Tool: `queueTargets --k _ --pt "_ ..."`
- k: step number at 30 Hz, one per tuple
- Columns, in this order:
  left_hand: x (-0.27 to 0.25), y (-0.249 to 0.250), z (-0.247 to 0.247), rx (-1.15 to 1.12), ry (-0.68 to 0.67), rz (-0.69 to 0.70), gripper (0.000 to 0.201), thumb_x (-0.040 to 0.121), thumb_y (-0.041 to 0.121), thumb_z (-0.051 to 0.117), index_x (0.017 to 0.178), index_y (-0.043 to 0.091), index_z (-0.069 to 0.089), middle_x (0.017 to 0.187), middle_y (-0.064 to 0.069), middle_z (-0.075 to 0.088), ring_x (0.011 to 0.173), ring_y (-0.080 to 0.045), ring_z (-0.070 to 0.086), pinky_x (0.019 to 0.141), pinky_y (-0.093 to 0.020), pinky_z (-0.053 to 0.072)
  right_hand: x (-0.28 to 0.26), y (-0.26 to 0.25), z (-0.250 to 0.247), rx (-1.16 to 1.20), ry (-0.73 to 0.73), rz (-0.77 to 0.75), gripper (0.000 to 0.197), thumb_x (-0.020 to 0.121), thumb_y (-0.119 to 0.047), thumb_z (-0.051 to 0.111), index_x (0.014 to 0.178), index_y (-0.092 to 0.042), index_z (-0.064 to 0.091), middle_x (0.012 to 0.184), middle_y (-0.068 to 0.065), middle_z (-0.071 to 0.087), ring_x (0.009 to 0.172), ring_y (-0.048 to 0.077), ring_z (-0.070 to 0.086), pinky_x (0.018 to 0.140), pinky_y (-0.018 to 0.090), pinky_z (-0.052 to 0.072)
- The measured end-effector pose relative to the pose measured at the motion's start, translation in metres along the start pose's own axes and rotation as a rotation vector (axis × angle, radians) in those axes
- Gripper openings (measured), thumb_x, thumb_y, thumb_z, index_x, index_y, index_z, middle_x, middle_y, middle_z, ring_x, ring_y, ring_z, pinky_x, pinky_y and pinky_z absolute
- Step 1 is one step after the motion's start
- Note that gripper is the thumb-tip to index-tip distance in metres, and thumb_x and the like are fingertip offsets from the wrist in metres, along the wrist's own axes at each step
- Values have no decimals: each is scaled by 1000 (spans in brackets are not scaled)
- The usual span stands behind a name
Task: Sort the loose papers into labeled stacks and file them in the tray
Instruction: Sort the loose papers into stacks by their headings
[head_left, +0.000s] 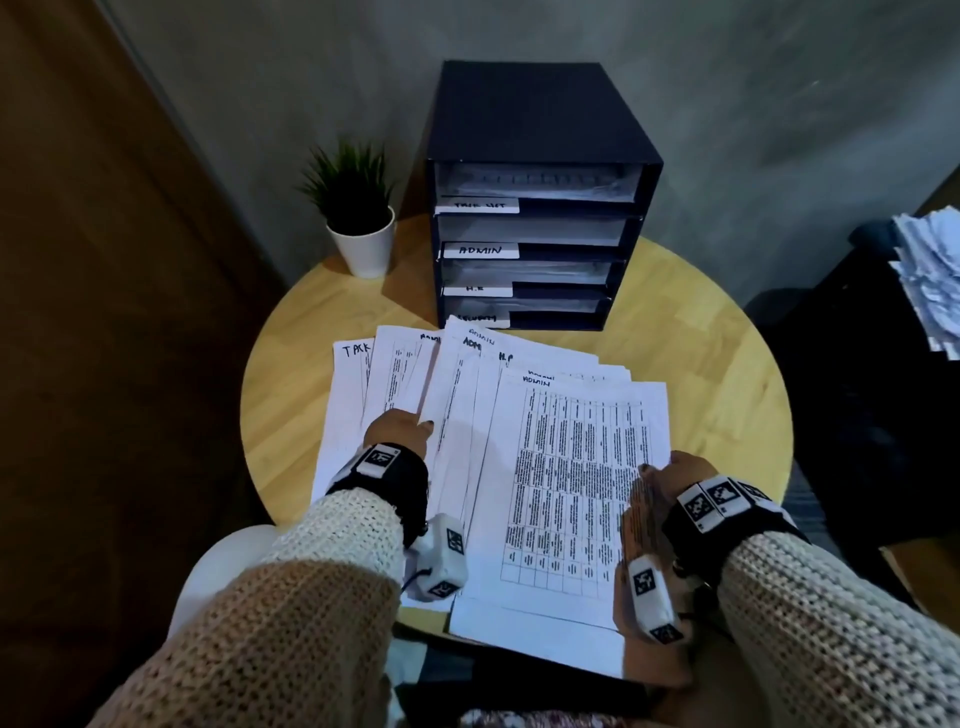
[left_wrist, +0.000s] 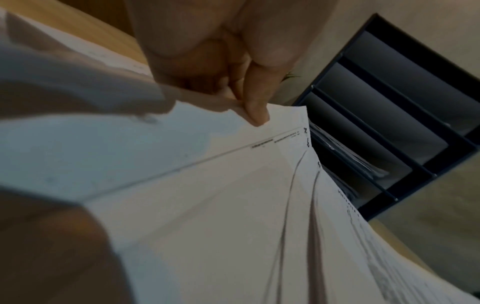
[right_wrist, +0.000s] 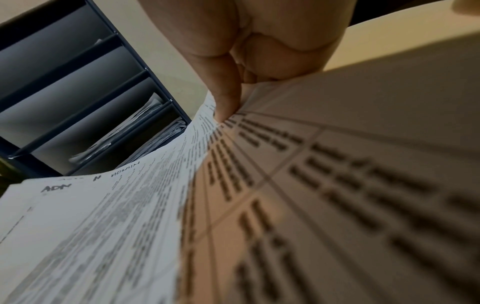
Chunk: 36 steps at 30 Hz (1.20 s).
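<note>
Loose white papers with handwritten headings such as TASK, ADMIN and H.R lie fanned across the round wooden table. My left hand pinches the left part of the fan, thumb on top and fingers curled beneath. My right hand pinches the right edge of the top printed ADMIN sheet, thumb on its face. The dark blue four-slot tray stands behind the papers, also visible in the left wrist view and the right wrist view. Its slots carry white labels and hold some sheets.
A small potted plant stands left of the tray near the wall. A separate heap of white papers lies on dark furniture at the right. A white rounded seat shows under my left forearm. Bare tabletop remains on both sides of the fan.
</note>
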<state>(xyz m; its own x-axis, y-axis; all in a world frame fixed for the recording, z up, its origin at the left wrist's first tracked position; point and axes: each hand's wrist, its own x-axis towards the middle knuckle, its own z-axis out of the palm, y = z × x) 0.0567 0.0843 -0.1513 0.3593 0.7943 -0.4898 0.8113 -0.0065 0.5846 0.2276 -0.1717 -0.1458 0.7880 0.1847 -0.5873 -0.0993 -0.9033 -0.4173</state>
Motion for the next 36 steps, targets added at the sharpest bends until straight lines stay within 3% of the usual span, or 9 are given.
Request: queueTargets --k 3,15,20,22,24,26,28,32,36 --pt "-5 0 1 -10 -24 46 47 88 19 65 132 11 50 136 -9 53 119 -29 54 99 -29 44 -2 -2 -1 -180 42 -26 44 98 -31 46 133 -3 47 135 13 51 121 30 51 92 29 43" --pt "-9 -23 -33 -66 116 48 47 94 29 56 134 7 46 139 -13 49 122 -34 49 98 -39 40 -7 -7 0 -93 41 0 43 100 -31 43 127 2 46 130 17 52 119 30 51 90 29 42" --pt "-9 -22 -47 -136 239 125 26 99 18 43 124 14 52 114 -18 60 92 -34 57 77 -35 43 -8 -5 0 -58 41 26 46 101 -23 40 142 -3 33 141 14 43 113 21 54 87 24 45" --pt "-13 -16 -57 -152 324 164 22 100 22 40 117 17 54 97 -17 59 79 -30 52 69 -33 39 -9 -6 0 -60 56 38 46 102 -24 37 144 -5 30 142 13 41 125 24 47 91 20 44" --pt "-18 -5 -71 -175 388 219 19 100 25 39 109 20 54 91 -16 57 78 -31 53 68 -32 39 -10 -5 1 -58 53 -7 48 101 -22 39 145 -3 28 142 14 41 130 27 41 86 12 44" --pt "-22 8 -89 -213 433 270 19 99 26 39 109 20 55 90 -13 58 83 -32 56 71 -32 40 -10 -6 0 -119 45 -45 50 102 -20 36 148 -9 21 141 13 36 132 25 38 95 19 40" --pt "-26 24 -110 -207 498 326 22 98 26 40 111 18 56 96 -16 60 88 -33 57 76 -35 43 -6 -3 2 -158 27 -51 46 103 -18 33 147 -8 25 142 12 36 130 25 40 95 24 41" --pt "-48 59 -143 -228 654 472 21 98 24 39 106 15 55 97 -15 60 85 -29 55 72 -33 40 -7 1 3 105 6 -79 38 96 -6 47 134 -1 47 135 18 52 123 31 52 62 19 42" --pt "-70 83 -158 -359 764 566 21 99 20 40 108 11 57 94 -2 56 83 -18 49 69 -23 34 -7 5 3 -76 72 -79 35 101 -17 42 131 -3 49 132 17 54 117 30 54 74 24 45"
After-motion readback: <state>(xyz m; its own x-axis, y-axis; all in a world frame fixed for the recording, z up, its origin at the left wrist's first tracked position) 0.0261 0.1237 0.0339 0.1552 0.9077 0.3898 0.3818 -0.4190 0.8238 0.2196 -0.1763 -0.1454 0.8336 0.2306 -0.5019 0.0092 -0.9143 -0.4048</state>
